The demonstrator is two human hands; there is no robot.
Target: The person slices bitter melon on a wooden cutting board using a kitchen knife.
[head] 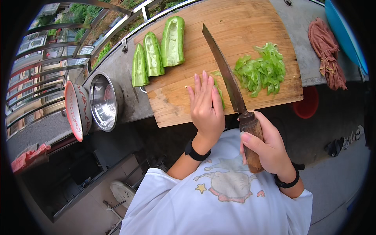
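My right hand (264, 144) grips the wooden handle of a large kitchen knife (224, 69), its blade slanting up and left over the bamboo cutting board (202, 29). Just left of the blade, my left hand (207, 101) lies with extended fingers against a green vegetable piece (218, 92), mostly hidden by the hand. To the right of the knife is a pile of thin green slices (261, 70). Three hollowed green gourd pieces, probably bitter melon, rest at the board's upper left: a large one (173, 41), a middle one (153, 54) and a small one (140, 66).
A steel bowl (104, 101) and a red-rimmed enamel basin (77, 110) stand tilted on the ledge at left, near a metal railing (117, 28). On the right are a reddish cloth (327, 54) and a blue basin (346, 32). A red bucket (306, 102) is below the counter.
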